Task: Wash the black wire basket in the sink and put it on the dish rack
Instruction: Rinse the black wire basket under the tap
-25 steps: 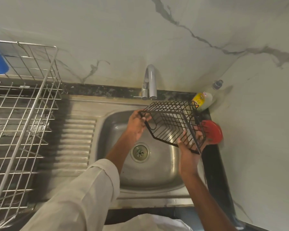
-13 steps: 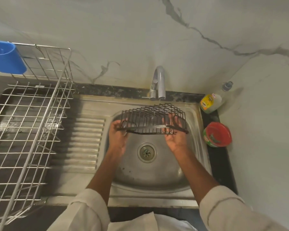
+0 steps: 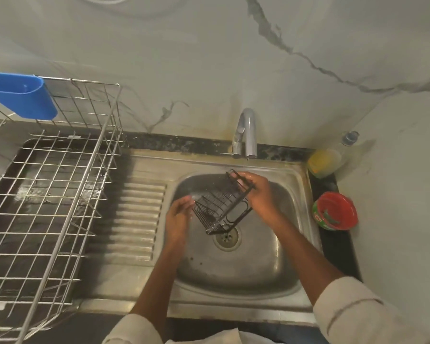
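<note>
Head view: black wire basket [image 3: 221,204], tilted over sink [image 3: 233,271]; right hand [image 3: 257,192] grips rim at 1 o'clock, left hand [image 3: 178,219] touches 9 o'clock side, fingers indistinct. Rotate under faucet [image 3: 245,132].

From my remote feed, no lettering reads clearly: the yellow-labelled bottle [image 3: 326,162] and the red tub [image 3: 335,211], both right of my hand gripping the wire basket, carry print too blurred to make out.

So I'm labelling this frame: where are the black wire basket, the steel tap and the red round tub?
black wire basket [image 3: 220,207], head view, slatted side.
steel tap [image 3: 246,130], head view, curved spout.
red round tub [image 3: 335,211], head view, lid.
</note>
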{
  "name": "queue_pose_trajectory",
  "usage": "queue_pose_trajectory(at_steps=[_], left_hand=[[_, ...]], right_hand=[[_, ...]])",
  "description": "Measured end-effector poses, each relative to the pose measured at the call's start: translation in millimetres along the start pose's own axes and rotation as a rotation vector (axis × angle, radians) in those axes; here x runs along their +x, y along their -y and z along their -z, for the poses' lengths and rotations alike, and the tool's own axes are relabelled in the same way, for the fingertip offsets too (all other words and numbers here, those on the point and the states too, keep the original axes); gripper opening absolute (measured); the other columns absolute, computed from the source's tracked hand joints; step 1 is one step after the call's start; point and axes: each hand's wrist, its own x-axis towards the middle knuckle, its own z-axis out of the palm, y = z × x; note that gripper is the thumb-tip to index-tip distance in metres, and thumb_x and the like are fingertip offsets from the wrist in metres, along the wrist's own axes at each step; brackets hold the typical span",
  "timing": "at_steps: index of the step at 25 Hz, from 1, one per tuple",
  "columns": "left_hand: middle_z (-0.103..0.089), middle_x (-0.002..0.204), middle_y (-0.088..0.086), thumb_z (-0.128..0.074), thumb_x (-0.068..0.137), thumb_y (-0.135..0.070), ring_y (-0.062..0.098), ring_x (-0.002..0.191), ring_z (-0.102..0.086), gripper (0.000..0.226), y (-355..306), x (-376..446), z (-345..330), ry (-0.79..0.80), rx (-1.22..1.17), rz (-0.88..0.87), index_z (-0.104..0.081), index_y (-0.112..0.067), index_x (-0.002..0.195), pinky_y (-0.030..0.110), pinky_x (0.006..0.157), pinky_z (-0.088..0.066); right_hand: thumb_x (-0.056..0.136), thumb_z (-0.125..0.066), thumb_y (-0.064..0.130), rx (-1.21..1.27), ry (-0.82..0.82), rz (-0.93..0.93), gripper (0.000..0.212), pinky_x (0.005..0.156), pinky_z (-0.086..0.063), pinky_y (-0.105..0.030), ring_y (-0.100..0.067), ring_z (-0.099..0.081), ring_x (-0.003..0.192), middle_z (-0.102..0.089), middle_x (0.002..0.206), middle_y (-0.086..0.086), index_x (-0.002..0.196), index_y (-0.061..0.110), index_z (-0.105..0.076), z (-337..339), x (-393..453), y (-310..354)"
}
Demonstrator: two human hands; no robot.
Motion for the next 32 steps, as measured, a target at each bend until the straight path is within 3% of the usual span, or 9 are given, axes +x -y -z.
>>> queue_pose_trajectory(at_steps=[3,6,9,17,20,22,25,29,32], left_hand=[[-0.070,0.141,0.002,-0.061,0.107,-0.042,0.020,0.135,-0.063,0.041,-41.9,16.6,-33.8,0.230,0.192,-0.070,-0.067,-0.020,0.140,0.046,0.119,-0.044],[-0.036,0.171,0.011,-0.024,0.108,-0.071,0.029,0.158,-0.036,0.085,-83.8,27.7,-90.3,0.436,0.215,0.037,-0.029,-0.011,0.167,0.047,0.129,-0.029],[-0.021,0.175,0.018,-0.015,0.099,-0.083,0.032,0.162,-0.025,0.102,-103.6,32.1,-129.9,0.455,0.080,0.104,-0.008,-0.012,0.171,0.048,0.132,-0.022],[-0.034,0.172,0.011,-0.013,0.112,-0.062,0.033,0.159,-0.030,0.071,-101.5,3.1,-130.4,0.538,0.674,-0.342,-0.031,-0.022,0.168,0.053,0.127,-0.024],[-0.038,0.171,-0.002,-0.026,0.101,-0.082,0.026,0.156,-0.036,0.080,-107.0,-8.5,-85.6,0.669,0.655,-0.202,-0.042,-0.035,0.163,0.057,0.128,-0.026],[-0.044,0.166,-0.009,-0.043,0.088,-0.092,0.022,0.152,-0.041,0.087,-81.9,-21.5,-46.6,0.872,0.650,-0.025,-0.043,-0.042,0.160,0.057,0.126,-0.032],[-0.050,0.157,-0.010,-0.070,0.083,-0.076,0.017,0.144,-0.048,0.092,-40.7,-37.1,-27.3,0.863,0.799,-0.046,-0.039,-0.036,0.159,0.047,0.125,-0.037],[-0.068,0.129,-0.008,-0.060,0.108,-0.030,0.020,0.125,-0.064,0.018,-27.3,-26.0,-28.3,0.600,0.739,-0.342,-0.068,-0.032,0.125,0.031,0.114,-0.047],[-0.060,0.148,0.002,-0.051,0.111,-0.011,0.015,0.138,-0.054,0.035,-35.5,-41.2,-23.3,0.650,0.672,-0.419,-0.061,-0.018,0.144,0.014,0.110,-0.040]], right_hand=[[0.102,-0.057,0.004,0.163,-0.224,-0.051,0.030,0.094,-0.053,-0.019,-0.003,-0.068,0.107,-0.075,0.107,0.011,0.117,0.023,-0.075,15.1,-35.6,-12.9],[0.101,-0.060,0.010,0.372,-0.438,-0.244,0.030,0.087,-0.055,-0.033,-0.013,-0.070,0.107,-0.077,0.107,0.009,0.111,0.034,-0.076,27.8,-64.1,-36.1],[0.098,-0.063,0.010,0.518,-0.515,-0.440,0.027,0.077,-0.055,-0.040,-0.028,-0.066,0.115,-0.072,0.120,-0.005,0.118,0.028,-0.071,36.0,-80.0,-60.9],[0.102,-0.061,0.016,0.635,-0.430,-0.710,0.022,0.065,-0.057,-0.041,-0.032,-0.071,0.095,-0.073,0.114,-0.016,0.122,0.012,-0.066,37.6,-93.5,-85.5],[0.103,-0.057,0.014,0.615,-0.391,-0.795,0.021,0.049,-0.053,-0.036,-0.035,-0.067,0.072,-0.069,0.113,-0.023,0.122,0.004,-0.059,45.8,-93.3,-74.7],[0.103,-0.054,0.011,0.565,-0.358,-0.827,0.022,0.049,-0.056,-0.039,-0.037,-0.064,0.077,-0.061,0.112,-0.023,0.123,0.002,-0.055,52.6,-92.3,-67.8],[0.104,-0.060,0.021,0.562,-0.325,-0.819,0.022,0.059,-0.063,-0.048,-0.037,-0.058,0.095,-0.048,0.109,-0.019,0.116,0.004,-0.053,53.1,-92.9,-54.3],[0.096,-0.070,0.019,0.596,-0.216,-0.672,0.028,0.065,-0.062,-0.041,-0.043,-0.071,0.099,-0.060,0.119,-0.019,0.120,0.009,-0.059,41.7,-109.8,-35.2],[0.088,-0.074,0.002,0.550,-0.247,-0.410,0.045,0.074,-0.062,-0.042,-0.037,-0.070,0.111,-0.066,0.126,-0.016,0.127,0.019,-0.060,38.8,-126.4,-31.7]])
